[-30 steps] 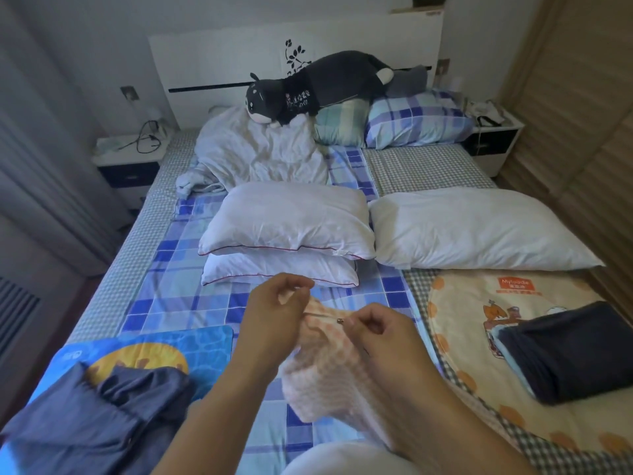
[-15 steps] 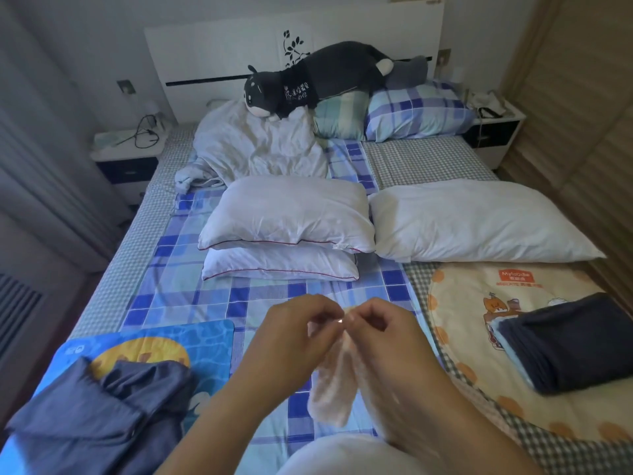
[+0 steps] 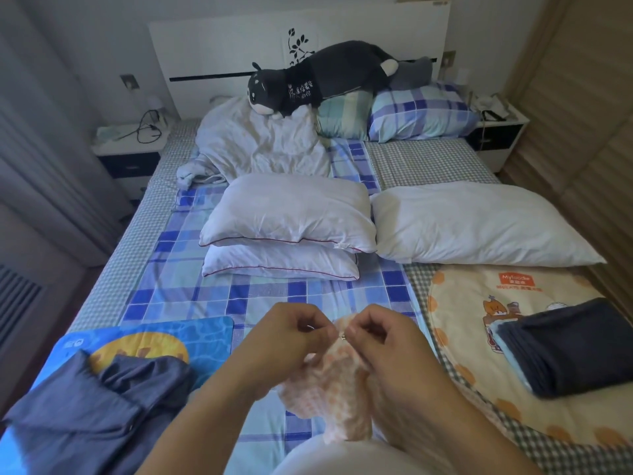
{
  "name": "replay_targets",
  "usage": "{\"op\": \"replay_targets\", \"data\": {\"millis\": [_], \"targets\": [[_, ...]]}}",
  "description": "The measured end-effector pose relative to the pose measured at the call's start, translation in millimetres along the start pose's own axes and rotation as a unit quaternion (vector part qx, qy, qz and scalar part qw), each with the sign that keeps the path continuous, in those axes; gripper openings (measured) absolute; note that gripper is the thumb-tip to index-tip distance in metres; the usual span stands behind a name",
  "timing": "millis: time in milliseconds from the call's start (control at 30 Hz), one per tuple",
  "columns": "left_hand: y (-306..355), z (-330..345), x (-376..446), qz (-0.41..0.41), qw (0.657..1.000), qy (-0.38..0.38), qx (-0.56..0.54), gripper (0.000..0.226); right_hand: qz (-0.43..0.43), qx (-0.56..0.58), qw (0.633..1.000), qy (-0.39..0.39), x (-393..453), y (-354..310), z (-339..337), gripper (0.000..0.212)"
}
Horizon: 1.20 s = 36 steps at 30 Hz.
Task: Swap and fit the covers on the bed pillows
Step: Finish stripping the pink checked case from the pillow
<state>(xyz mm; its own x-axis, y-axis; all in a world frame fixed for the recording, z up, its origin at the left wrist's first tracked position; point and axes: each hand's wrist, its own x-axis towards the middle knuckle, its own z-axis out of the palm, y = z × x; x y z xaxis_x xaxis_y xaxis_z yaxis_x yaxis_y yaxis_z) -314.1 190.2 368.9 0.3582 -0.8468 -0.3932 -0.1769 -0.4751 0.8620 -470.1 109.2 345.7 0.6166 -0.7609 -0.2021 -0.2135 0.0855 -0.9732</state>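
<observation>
Below the stacked bare pillows (image 3: 287,231), both hands, left hand (image 3: 294,341) and right hand (image 3: 380,341), pinched a limp, light pink cover (image 3: 329,395) at its zipper (image 3: 342,335), probably the best hold.

A strip of bare checked sheet (image 3: 274,296) lies open between the hands and the two stacked pillows (image 3: 287,231). A blue mat with crumpled clothes (image 3: 85,406) blocks the near left. A cream mat (image 3: 479,303) with folded dark cloth (image 3: 565,351) fills the near right. A large pillow (image 3: 479,224) lies far right.
</observation>
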Motion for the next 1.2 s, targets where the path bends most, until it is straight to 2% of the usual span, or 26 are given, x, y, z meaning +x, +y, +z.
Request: {"op": "replay_targets", "data": {"millis": [100, 200, 333, 500, 600, 733, 833, 900, 967, 1067, 1133, 1200], "targets": [[-1.9, 8.7, -0.6, 0.015, 0.997, 0.027, 0.064, 0.019, -0.006, -0.020, 1.000, -0.014, 0.7, -0.6, -3.0, 0.022], [-3.2, 32.8, -3.7, 0.043, 0.983, 0.105, 0.142, 0.020, -0.016, -0.072, 0.997, 0.001, 3.2, 2.0, -3.8, 0.027], [-5.2, 55.5, -5.9, 0.053, 0.977, 0.175, 0.107, 0.015, -0.019, -0.091, 0.995, 0.046, 0.6, 9.7, 4.4, 0.022], [-8.3, 42.6, -3.6, 0.048, 0.970, 0.221, 0.086, 0.016, -0.010, -0.080, 0.992, 0.098, 0.0, 13.0, 0.7, 0.021], [-10.8, 30.4, 0.1, 0.050, 0.974, 0.195, 0.101, 0.020, -0.002, -0.091, 0.993, 0.080, -1.9, 8.3, 2.0, 0.025], [-8.1, 28.3, 1.3, 0.041, 0.980, 0.184, 0.062, 0.018, 0.017, -0.039, 0.998, 0.052, -1.5, 0.4, 4.6, 0.024], [-10.0, 27.9, -3.4, 0.041, 0.989, 0.118, 0.073, 0.018, 0.041, -0.002, 0.998, 0.047, -4.8, -4.4, 3.7, 0.021], [-5.1, 22.4, -4.7, 0.079, 0.986, 0.112, 0.093, 0.016, 0.061, 0.004, 0.997, 0.037, -8.2, -6.2, 4.6, 0.023], [11.3, 13.4, -3.9, 0.164, 0.964, 0.122, 0.168, 0.018, 0.074, -0.023, 0.996, 0.042, -6.4, -5.5, 5.4, 0.024], [46.4, -4.4, -2.5, 0.289, 0.900, 0.125, 0.300, 0.015, 0.071, -0.095, 0.988, 0.094, 3.7, 0.9, -5.9, 0.020], [61.3, -30.3, 6.9, 0.302, 0.874, 0.186, 0.333, 0.014, 0.085, -0.147, 0.976, 0.136, 11.1, 15.4, -25.6, 0.017], [62.6, -63.8, 27.7, 0.245, 0.850, 0.269, 0.381, 0.011, 0.130, -0.172, 0.961, 0.175, 17.5, 42.1, -52.5, 0.018]]}}
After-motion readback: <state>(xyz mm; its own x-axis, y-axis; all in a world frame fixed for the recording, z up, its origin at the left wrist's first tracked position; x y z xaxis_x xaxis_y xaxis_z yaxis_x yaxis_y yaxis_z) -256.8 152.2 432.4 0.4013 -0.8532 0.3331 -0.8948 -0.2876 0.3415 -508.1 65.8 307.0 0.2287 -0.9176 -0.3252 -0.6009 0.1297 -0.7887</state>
